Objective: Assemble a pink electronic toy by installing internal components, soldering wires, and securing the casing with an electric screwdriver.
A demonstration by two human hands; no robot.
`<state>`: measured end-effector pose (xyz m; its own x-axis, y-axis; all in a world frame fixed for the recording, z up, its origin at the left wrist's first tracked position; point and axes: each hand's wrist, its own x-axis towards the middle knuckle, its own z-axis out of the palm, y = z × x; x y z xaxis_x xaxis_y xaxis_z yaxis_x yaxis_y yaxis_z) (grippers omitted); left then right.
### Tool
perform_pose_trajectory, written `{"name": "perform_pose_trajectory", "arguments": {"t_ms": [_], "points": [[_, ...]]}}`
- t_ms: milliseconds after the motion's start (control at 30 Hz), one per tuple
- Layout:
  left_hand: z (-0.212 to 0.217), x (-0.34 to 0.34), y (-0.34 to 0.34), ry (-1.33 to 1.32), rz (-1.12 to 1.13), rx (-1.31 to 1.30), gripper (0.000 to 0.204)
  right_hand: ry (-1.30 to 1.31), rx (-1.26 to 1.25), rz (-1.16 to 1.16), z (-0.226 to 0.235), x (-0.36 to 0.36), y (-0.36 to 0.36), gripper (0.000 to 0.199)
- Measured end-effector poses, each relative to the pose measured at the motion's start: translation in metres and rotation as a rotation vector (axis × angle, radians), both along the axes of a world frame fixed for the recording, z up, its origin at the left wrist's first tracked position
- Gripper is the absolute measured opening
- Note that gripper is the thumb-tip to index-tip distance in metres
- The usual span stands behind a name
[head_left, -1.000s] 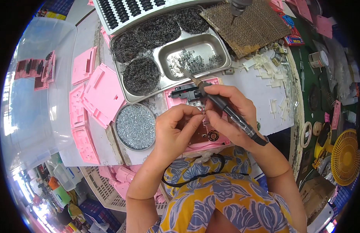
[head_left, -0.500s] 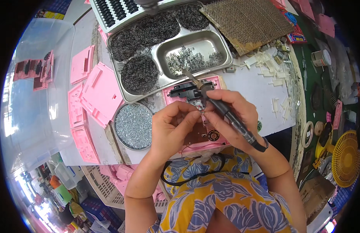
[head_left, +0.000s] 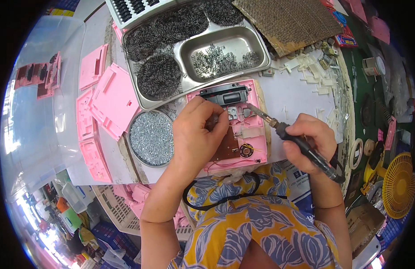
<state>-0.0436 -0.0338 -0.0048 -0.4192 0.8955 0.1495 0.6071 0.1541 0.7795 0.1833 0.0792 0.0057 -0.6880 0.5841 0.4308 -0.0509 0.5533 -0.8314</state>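
Observation:
My right hand [head_left: 316,138] grips a soldering iron [head_left: 291,134] by its black handle, the metal tip pointing up and left toward a pink plastic housing [head_left: 256,154]. Over the left side of this housing is my left hand [head_left: 194,132], its thumb and fingers pinched together; what they hold, if anything, cannot be made out. Within the housing sit a black rectangular mechanism [head_left: 227,95] at the far end, small metal parts, a whitish block [head_left: 251,132], a brown board [head_left: 226,149] and a small round speaker [head_left: 247,150] with thin wires.
Beyond the housing stands a metal tray [head_left: 207,80] of black and silvery springs. A round dish of small screws [head_left: 151,139] and pink panels [head_left: 113,101] lie left. Right are white plastic parts [head_left: 308,67], corrugated cardboard [head_left: 290,24] and a yellow fan [head_left: 399,179].
My right hand has drawn back to the right with the soldering iron, away from my left hand. The left hand has shifted slightly left and farther forward, uncovering the housing's middle.

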Motion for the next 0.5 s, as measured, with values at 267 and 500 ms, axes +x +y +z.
{"name": "perform_pose_trajectory", "arguments": {"t_ms": [267,500], "points": [[-0.004,-0.002,0.0,0.03,0.006,0.011,0.011,-0.021,0.118,0.064,-0.005,-0.014,0.001,0.027],[-0.003,-0.002,0.001,0.042,0.004,0.015,0.013,-0.006,0.121,0.086,-0.009,-0.02,0.002,0.029]]}}
